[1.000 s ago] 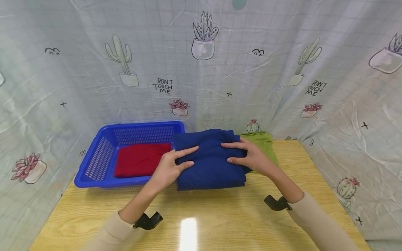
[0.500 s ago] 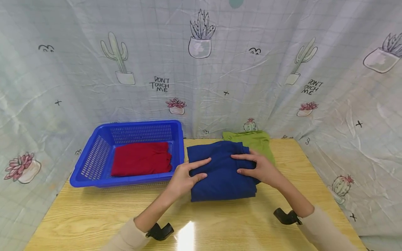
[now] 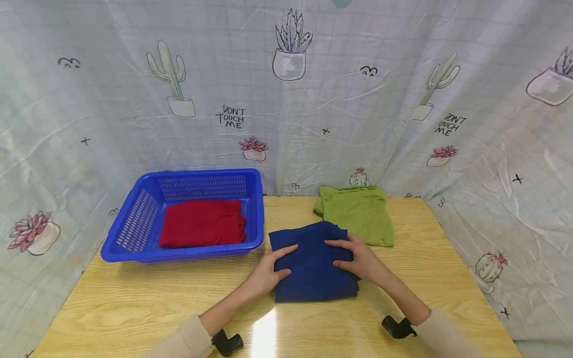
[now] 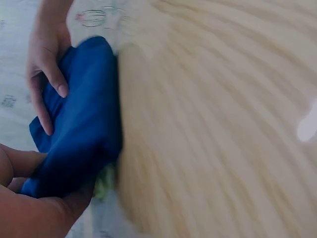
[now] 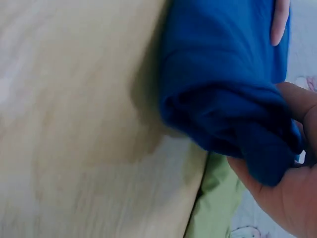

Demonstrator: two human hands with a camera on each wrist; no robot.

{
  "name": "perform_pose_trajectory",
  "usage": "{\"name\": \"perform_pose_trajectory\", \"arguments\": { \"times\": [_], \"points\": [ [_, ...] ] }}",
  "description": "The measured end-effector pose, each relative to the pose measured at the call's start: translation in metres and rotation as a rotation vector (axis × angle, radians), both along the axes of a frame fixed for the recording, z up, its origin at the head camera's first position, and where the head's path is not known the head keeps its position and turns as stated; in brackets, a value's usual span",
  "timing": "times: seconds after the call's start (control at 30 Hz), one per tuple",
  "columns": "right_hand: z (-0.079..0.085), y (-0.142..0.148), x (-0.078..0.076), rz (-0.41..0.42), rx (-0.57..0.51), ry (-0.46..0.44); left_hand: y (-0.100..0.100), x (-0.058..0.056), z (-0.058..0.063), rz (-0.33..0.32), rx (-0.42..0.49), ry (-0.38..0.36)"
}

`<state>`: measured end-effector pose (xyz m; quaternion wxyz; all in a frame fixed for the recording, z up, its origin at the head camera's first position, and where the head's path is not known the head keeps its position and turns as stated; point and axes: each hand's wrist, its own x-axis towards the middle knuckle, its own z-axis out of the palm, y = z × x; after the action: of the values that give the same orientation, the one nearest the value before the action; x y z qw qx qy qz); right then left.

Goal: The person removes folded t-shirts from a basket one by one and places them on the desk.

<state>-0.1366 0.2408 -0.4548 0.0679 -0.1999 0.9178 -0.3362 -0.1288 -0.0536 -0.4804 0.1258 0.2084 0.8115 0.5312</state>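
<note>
- Pinching the folded blue cloth [image 3: 309, 286] at its two sides, the left grip [image 3: 264, 276] and the right grip [image 3: 361, 261] each have digits on the upper face and others tucked out of sight.
- At the right grip, the right wrist view shows loosely rolled layers and a flap poking out between the digits. Should that side pull on the outer layer alone, or let go early, the fold would probably unroll.
- Between the grips nothing visible props up the middle, so pushing the sides together might buckle it; pulling them apart might stretch the fold out of square.
- Underneath, contact with the table [image 3: 429, 293] cannot be told. If the cloth is raised, a tilted lowering could crumple one edge first; if it is resting, withdrawing trapped fingers could drag the bottom layer along.
- Beyond the far right corner lies the green cloth [image 3: 360, 214], partly covered from the head camera's angle. Forward drift could rumple it or leave the two overlapping.
- Farther out, on the left, the blue basket [image 3: 188, 254] stands near the left grip with the red cloth [image 3: 197, 223] lying inside. A wide leftward sweep might knock the rim and shove the basket askew.
</note>
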Motion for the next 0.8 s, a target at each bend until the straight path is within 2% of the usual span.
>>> {"name": "perform_pose_trajectory", "arguments": {
  "times": [0.13,0.37,0.47,0.63,0.8],
  "points": [
    [-0.012,-0.008,-0.004,0.063,0.054,0.023,-0.003,-0.001,-0.01,0.046,-0.025,-0.007],
    [-0.018,-0.019,-0.021,0.147,0.106,-0.003,-0.009,-0.008,-0.01,0.154,-0.091,-0.001],
    [-0.018,-0.025,-0.028,0.143,0.124,0.005,-0.014,-0.013,-0.012,0.194,-0.084,-0.012],
    [-0.014,-0.032,-0.032,0.089,0.152,0.006,-0.021,-0.015,-0.017,0.198,-0.079,-0.045],
    [-0.015,-0.036,-0.032,0.023,0.141,0.013,-0.018,-0.015,-0.019,0.221,-0.077,-0.011]
  ]
}}
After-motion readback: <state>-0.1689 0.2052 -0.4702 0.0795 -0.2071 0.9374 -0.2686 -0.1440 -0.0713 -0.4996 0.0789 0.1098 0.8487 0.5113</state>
